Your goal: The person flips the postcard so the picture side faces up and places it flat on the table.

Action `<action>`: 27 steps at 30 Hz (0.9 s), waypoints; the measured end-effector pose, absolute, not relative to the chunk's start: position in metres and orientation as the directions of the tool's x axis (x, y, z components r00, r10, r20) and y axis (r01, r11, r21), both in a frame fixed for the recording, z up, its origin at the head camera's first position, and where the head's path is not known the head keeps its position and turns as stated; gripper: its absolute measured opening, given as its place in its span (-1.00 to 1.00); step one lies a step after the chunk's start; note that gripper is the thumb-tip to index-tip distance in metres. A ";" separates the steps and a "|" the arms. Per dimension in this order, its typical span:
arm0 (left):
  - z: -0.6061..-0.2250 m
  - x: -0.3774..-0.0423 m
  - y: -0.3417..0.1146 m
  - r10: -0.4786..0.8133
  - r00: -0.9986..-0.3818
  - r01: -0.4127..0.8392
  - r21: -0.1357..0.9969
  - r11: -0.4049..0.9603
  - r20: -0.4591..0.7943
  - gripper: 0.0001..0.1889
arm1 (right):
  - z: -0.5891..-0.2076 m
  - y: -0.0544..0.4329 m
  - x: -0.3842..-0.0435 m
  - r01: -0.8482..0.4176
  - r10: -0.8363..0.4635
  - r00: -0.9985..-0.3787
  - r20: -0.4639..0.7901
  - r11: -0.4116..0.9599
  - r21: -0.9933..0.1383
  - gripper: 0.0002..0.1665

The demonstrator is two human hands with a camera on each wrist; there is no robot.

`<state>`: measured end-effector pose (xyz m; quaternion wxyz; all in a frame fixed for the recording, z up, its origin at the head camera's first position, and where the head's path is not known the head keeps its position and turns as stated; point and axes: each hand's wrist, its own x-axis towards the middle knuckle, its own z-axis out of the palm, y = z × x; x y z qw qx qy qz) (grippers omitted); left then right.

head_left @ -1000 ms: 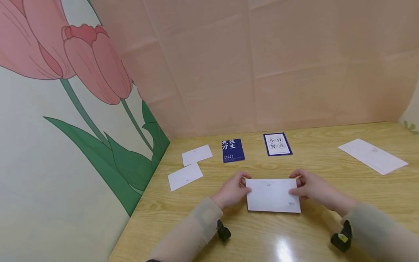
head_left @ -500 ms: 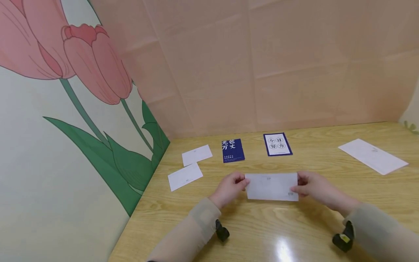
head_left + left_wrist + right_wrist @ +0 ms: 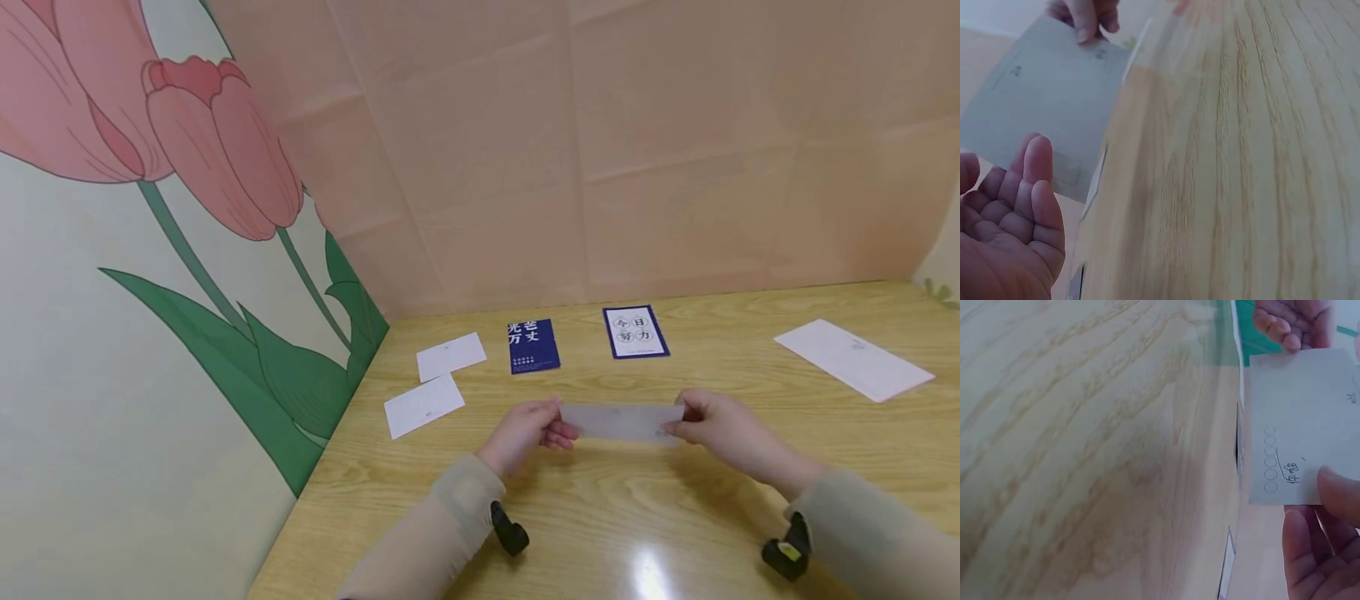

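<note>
In the head view a white postcard (image 3: 618, 422) is held above the table, tilted so only a narrow strip of its face shows. My right hand (image 3: 716, 429) pinches its right end, thumb (image 3: 1338, 494) on the written face and fingers behind. Small circles and handwriting show on that face in the right wrist view. At the other end my left hand (image 3: 528, 433) has relaxed fingers, with fingertips right at the card's edge. In the left wrist view those fingers (image 3: 1040, 159) overlap the card and the palm shows.
On the wooden table (image 3: 450, 517), two white cards (image 3: 452, 356) lie at the left. A blue card (image 3: 534, 346) and a blue-bordered card (image 3: 636, 332) lie behind the hands. A longer white envelope-like sheet (image 3: 853, 360) is at the right. A pink cloth (image 3: 600, 167) hangs behind.
The postcard has lifted and tilted, its face narrowing to a strip. The left hand, which gripped its left end with thumb and fingers, has loosened. The right hand keeps its pinch.
</note>
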<state>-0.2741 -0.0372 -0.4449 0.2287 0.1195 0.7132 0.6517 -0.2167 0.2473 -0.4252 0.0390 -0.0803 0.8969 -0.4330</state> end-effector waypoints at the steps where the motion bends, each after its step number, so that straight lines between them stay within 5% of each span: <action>1: -0.445 -0.274 -0.037 0.467 -0.867 -0.132 0.984 0.118 -0.172 -0.58 | -0.426 0.247 -0.216 -0.124 -0.178 -0.984 0.016 0.619 -0.776 -0.82; 12: -0.445 -0.275 -0.035 0.421 -0.873 -0.214 0.970 0.120 -0.244 -0.71 | -0.430 0.248 -0.219 -0.189 -0.176 -0.980 0.092 0.686 -0.702 -1.00; 27: -0.448 -0.273 -0.030 0.335 -0.892 -0.274 0.952 0.133 -0.303 -0.86 | -0.433 0.248 -0.220 -0.225 -0.192 -0.973 0.126 0.691 -0.687 -0.70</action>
